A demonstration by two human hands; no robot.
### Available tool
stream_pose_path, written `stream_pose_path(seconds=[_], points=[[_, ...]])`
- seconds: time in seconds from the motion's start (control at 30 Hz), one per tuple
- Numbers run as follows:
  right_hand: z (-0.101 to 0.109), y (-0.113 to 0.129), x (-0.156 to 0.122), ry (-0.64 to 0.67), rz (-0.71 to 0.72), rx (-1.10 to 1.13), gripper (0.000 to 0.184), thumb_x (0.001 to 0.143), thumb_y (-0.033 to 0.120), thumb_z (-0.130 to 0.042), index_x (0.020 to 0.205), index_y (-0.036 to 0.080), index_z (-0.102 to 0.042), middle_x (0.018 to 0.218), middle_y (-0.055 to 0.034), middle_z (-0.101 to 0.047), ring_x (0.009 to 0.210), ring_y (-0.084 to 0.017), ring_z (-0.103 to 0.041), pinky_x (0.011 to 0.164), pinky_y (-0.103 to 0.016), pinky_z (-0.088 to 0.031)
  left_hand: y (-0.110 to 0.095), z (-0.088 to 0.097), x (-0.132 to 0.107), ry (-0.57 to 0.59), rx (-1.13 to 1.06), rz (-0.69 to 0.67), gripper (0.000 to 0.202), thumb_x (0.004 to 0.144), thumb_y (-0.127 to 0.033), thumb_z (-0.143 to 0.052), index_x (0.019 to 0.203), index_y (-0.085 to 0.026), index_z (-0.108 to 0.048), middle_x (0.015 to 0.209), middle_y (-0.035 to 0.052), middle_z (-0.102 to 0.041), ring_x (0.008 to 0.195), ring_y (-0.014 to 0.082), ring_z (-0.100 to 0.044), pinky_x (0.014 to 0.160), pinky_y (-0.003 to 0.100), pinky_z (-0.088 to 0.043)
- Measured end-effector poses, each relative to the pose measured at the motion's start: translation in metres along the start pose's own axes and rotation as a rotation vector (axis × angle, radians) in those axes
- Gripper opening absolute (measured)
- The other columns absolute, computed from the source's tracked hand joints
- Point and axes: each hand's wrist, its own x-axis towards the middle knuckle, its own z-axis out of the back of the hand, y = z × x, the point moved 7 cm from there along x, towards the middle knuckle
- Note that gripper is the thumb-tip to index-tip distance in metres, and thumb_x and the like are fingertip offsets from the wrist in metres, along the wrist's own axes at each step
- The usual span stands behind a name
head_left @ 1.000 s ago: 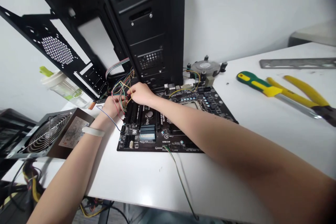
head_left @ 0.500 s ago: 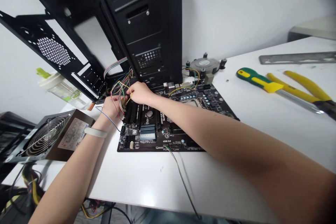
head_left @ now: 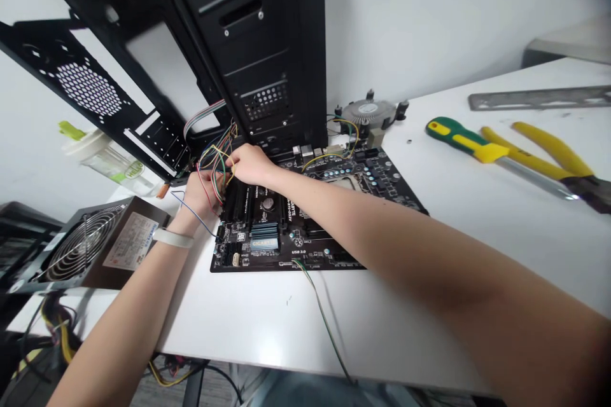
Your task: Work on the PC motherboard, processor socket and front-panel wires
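My left hand (head_left: 203,194) and my right hand (head_left: 251,164) meet above the left edge of a black Gigabyte motherboard (head_left: 377,178). Both hands grip a bundle of thin coloured wires (head_left: 218,168) that runs up to the black PC case (head_left: 267,44), which stands on its end behind the board. My fingers hide the exact wire ends. A thin green-and-yellow wire (head_left: 322,321) trails from the board's front edge over the white table (head_left: 382,324). A small CPU cooler (head_left: 367,111) sits behind the board, with wires around it.
To the right lie a green-and-yellow screwdriver (head_left: 465,140), yellow-handled pliers (head_left: 539,156) and a metal I/O shield (head_left: 539,98). A power supply unit (head_left: 93,248) sits at the left, beside a plastic bottle (head_left: 107,162). Cables hang below the table edge.
The whole view has drifted slightly left and up with my head. Both hands stay on the wires, with no clear shift in their grip.
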Motion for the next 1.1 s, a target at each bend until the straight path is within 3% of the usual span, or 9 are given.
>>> stream_pose_path(seconds=[0.27, 0.47, 0.67, 0.87, 1.0, 1.1], points=[[-0.002, 0.005, 0.001, 0.037, 0.037, 0.0, 0.018, 0.073, 0.01, -0.06, 0.083, 0.011, -0.075, 0.08, -0.0055, -0.072, 0.084, -0.018, -0.064, 0.073, -0.024, -0.044, 0.002, 0.004, 0.005, 0.013, 0.074, -0.049, 0.03, 0.062, -0.038, -0.068, 0.052, -0.015, -0.052, 0.037, -0.0046, -0.04, 0.037, 0.0077, -0.038, 0.038, 0.017, -0.021], [-0.003, 0.007, 0.001, 0.035, 0.015, 0.013, 0.045, 0.069, -0.002, -0.057, 0.108, 0.014, -0.069, 0.087, -0.0002, -0.071, 0.083, -0.013, -0.063, 0.075, -0.02, -0.044, 0.003, 0.002, 0.005, 0.057, 0.037, -0.053, 0.027, 0.062, -0.033, -0.069, 0.05, -0.014, -0.053, 0.037, -0.0048, -0.041, 0.036, 0.0057, -0.035, 0.038, 0.017, -0.02], [0.005, 0.001, -0.004, -0.077, -0.057, 0.014, 0.05, 0.076, 0.002, -0.056, 0.124, 0.016, -0.055, 0.081, 0.0003, -0.068, 0.076, -0.013, -0.063, 0.076, -0.024, -0.047, 0.008, -0.002, 0.003, 0.083, -0.122, -0.012, 0.033, 0.059, -0.037, -0.075, 0.051, -0.015, -0.053, 0.038, -0.0054, -0.043, 0.036, 0.0052, -0.034, 0.038, 0.018, -0.024], [0.011, 0.007, -0.003, -0.11, 0.041, 0.023, 0.037, 0.076, 0.005, -0.061, 0.111, 0.017, -0.062, 0.075, 0.0026, -0.067, 0.072, -0.011, -0.062, 0.073, -0.023, -0.047, 0.018, 0.001, 0.0, 0.107, -0.235, 0.049, 0.032, 0.06, -0.038, -0.078, 0.054, -0.014, -0.056, 0.04, -0.0039, -0.046, 0.035, 0.0062, -0.037, 0.037, 0.019, -0.027], [0.005, 0.002, 0.003, -0.079, 0.082, 0.011, 0.014, 0.077, 0.008, -0.062, 0.085, 0.015, -0.071, 0.073, 0.0001, -0.067, 0.069, -0.012, -0.063, 0.073, -0.025, -0.049, 0.021, 0.002, 0.0, 0.116, -0.282, 0.089, 0.027, 0.066, -0.028, -0.074, 0.055, -0.014, -0.054, 0.042, -0.0015, -0.05, 0.037, 0.0078, -0.044, 0.039, 0.019, -0.034], [0.0, 0.0, 0.004, -0.059, 0.087, -0.003, 0.013, 0.074, 0.007, -0.065, 0.082, 0.014, -0.073, 0.072, -0.0007, -0.068, 0.068, -0.012, -0.063, 0.073, -0.026, -0.049, 0.021, 0.002, 0.0, 0.11, -0.302, 0.128, 0.025, 0.072, -0.023, -0.068, 0.056, -0.015, -0.051, 0.043, -0.0002, -0.052, 0.037, 0.0096, -0.048, 0.041, 0.021, -0.038]])
